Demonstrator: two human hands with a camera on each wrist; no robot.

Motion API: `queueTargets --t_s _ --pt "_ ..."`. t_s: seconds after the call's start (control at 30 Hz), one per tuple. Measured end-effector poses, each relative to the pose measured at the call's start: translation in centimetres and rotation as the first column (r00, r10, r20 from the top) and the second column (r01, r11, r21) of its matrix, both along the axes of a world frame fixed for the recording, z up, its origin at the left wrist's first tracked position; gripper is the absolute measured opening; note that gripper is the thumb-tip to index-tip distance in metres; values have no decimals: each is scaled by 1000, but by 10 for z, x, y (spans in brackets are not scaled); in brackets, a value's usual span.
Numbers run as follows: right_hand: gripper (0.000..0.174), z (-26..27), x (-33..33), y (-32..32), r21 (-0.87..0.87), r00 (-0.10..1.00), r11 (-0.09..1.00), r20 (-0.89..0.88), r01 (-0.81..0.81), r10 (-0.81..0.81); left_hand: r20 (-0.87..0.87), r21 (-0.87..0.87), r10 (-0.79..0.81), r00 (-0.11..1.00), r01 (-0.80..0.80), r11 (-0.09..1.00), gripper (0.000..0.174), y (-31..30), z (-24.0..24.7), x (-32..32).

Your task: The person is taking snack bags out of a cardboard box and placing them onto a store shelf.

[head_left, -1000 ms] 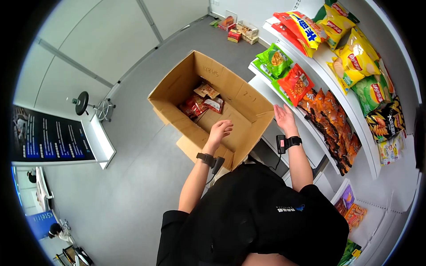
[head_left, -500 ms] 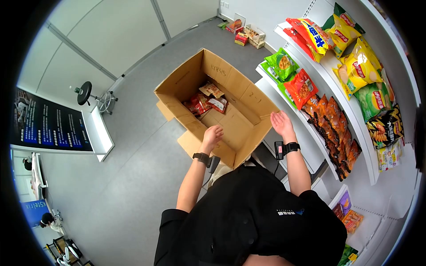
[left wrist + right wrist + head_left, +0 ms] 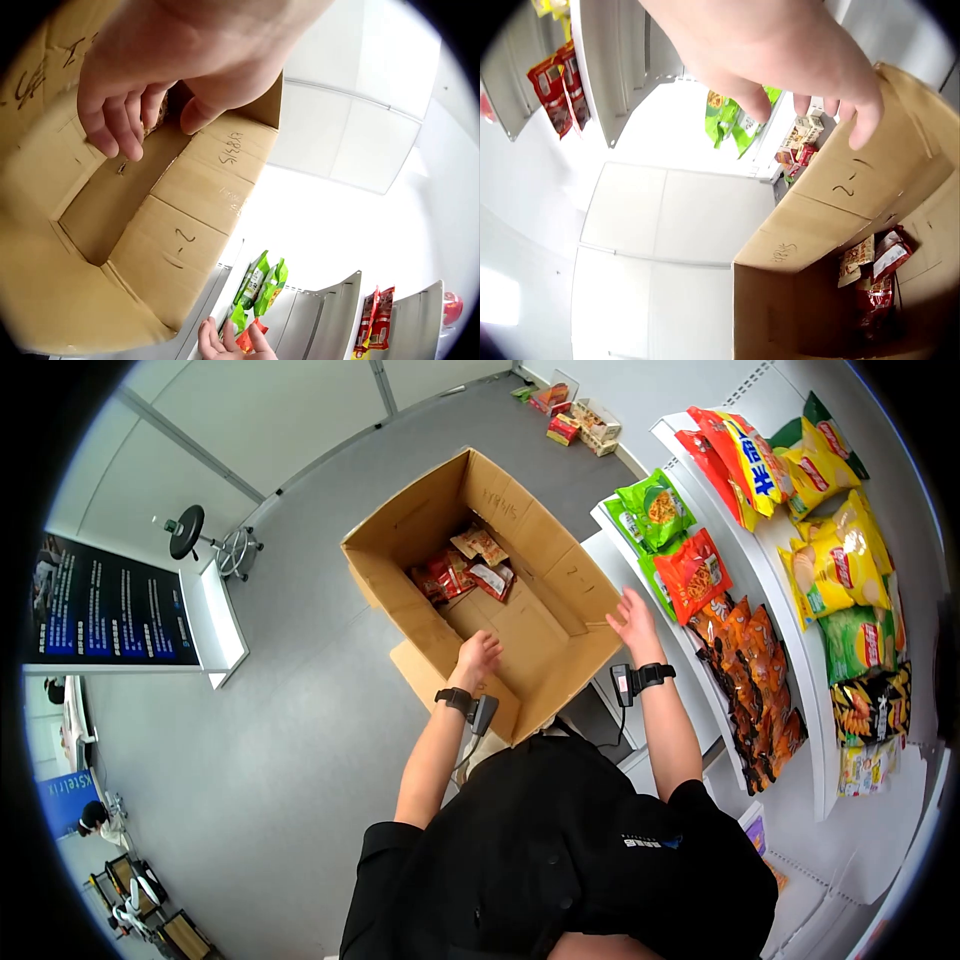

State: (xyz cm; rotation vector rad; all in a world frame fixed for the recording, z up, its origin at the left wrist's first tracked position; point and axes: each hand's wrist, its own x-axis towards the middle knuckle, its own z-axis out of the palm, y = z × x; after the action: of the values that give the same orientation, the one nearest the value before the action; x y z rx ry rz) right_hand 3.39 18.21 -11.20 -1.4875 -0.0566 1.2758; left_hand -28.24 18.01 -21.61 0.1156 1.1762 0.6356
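An open-topped cardboard box (image 3: 580, 575) stands in front of the person, with several red and tan snack packets (image 3: 447, 575) at its far left end. My left hand (image 3: 478, 658) is over the box's near left edge, fingers loosely bent and holding nothing; the left wrist view shows the hand (image 3: 172, 67) above the opening. At the box's right edge is my right hand (image 3: 635, 622), its fingers spread and empty. In the right wrist view that hand (image 3: 780, 60) hangs by the box's rim; whether it touches the cardboard I cannot tell.
Shelves on the right hold yellow chip bags (image 3: 840, 560), green packets (image 3: 655, 510), a red packet (image 3: 692, 575) and orange-black bags (image 3: 750, 690). Small boxes (image 3: 590, 428) lie on the floor by the back wall. A wheeled stool (image 3: 187, 532) and a dark display panel (image 3: 110, 605) are at left.
The head view has shifted, so the shelves appear lower and further right. My left hand's fingers have drawn back slightly from over the box. Both hands remain empty.
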Motion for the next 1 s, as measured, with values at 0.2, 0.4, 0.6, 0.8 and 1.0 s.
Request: queueTargets --t_s 0.2,0.4,0.6,0.8,1.0 --pt "51 6 -22 67 -29 927 970 288 -241 239 -41 -20 83 996 -83 996 39 10 1 7" --pt "46 -42 -30 130 -154 363 896 876 -416 318 -70 -61 76 995 -80 995 47 31 -11 13" --pt "48 -16 -50 175 -293 303 848 841 -442 449 -116 -107 103 988 -116 987 45 47 -27 22" --pt "50 -49 -60 213 -444 100 729 816 -521 569 -118 -155 125 985 -143 977 46 60 -53 32" --pt "38 -85 -32 232 -491 54 473 650 -732 758 -130 -174 123 984 -145 974 46 71 -89 40"
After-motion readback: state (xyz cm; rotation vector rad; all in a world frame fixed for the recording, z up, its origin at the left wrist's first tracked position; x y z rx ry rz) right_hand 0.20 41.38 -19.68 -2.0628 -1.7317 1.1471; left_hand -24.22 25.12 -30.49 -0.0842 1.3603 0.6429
